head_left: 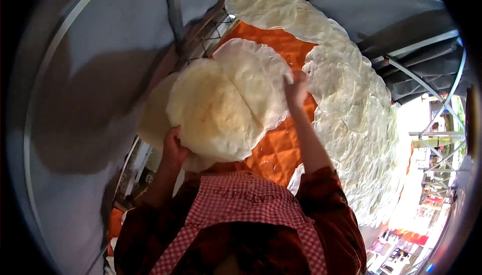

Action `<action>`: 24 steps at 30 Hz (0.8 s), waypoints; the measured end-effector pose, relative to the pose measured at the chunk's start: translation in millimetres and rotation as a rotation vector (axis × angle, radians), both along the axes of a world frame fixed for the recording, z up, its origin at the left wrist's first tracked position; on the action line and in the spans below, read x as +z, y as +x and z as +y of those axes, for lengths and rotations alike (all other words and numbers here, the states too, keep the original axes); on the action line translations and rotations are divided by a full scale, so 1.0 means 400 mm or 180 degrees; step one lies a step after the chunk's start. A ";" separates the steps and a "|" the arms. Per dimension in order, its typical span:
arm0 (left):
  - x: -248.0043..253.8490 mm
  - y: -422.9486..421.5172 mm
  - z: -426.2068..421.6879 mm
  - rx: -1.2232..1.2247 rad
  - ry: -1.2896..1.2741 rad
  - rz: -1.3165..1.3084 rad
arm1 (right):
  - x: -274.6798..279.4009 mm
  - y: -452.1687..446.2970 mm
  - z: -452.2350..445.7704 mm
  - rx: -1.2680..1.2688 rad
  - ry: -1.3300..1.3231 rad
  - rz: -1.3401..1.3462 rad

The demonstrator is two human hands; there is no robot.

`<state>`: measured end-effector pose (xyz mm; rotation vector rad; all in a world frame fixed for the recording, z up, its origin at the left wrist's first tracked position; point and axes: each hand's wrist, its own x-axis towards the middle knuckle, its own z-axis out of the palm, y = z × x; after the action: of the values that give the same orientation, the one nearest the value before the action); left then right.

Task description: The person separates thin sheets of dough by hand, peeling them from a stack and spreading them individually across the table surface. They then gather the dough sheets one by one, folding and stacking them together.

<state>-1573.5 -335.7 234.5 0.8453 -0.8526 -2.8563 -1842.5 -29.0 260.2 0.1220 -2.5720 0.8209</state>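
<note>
Thin round flatbread sheets lie overlapped before me on an orange quilted cloth (273, 157). The front flatbread (213, 109) is pale with a light brown middle. My left hand (175, 144) is closed on its lower left edge. Behind it and to the right is another flatbread (256, 74), with a straight crease or edge between the two. My right hand (296, 89) is at the right edge of this second flatbread, its fingers blurred and partly hidden, so its grip is unclear.
Many overlapping flatbreads (351, 104) curve along the right side of the orange cloth. Grey fabric (95, 94) hangs at the left. Metal frame bars (414, 74) stand at the right, with a bright area beyond. A checkered apron (241, 199) covers my front.
</note>
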 end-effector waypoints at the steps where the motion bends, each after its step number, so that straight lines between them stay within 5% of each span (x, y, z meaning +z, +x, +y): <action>1: 0.042 -0.011 0.011 0.0157 0.0279 0.0042 | -0.126 -0.083 0.112 -0.0356 0.0477 -0.0258; 3: 0.074 -0.008 0.022 0.0251 0.0974 0.0157 | -0.269 -0.188 0.242 -0.0522 0.0355 -0.1883; 4: 0.079 -0.001 0.022 0.0325 0.1314 0.0218 | -0.269 -0.169 0.228 -0.0569 0.0922 -0.1164; 6: 0.044 0.013 0.013 0.0385 0.1468 0.0302 | -0.245 -0.209 0.222 -0.0089 0.0601 -0.2342; 8: 0.003 0.032 0.006 0.0379 0.1482 0.0385 | -0.280 -0.259 0.248 0.0601 -0.1130 -0.2312; 10: -0.027 0.034 0.004 0.0293 0.1355 0.0487 | 0.085 -0.095 0.030 0.0983 -0.1275 -0.2195; 13: 0.013 0.021 0.017 -0.0088 0.0842 0.0870 | 0.307 0.107 -0.152 0.2133 -0.0616 -0.1198; 14: 0.049 0.009 0.026 -0.0106 0.0797 0.0874 | 0.326 0.178 -0.202 0.2484 -0.0244 -0.0759; 18: 0.108 -0.024 0.046 -0.0264 0.0577 0.0879 | 0.230 0.399 -0.318 0.3033 0.0654 -0.1307; 21: 0.076 -0.033 0.036 -0.0261 0.0584 0.0827 | 0.202 0.445 -0.341 0.2707 0.0520 -0.2025; 24: 0.058 -0.037 0.032 -0.0225 0.0562 0.0761 | 0.187 0.455 -0.331 0.2594 0.0350 -0.1768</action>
<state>-1588.4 -323.0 257.7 0.4782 -0.6226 -3.0468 -1660.6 -161.5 335.0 1.1859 -3.0968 1.0942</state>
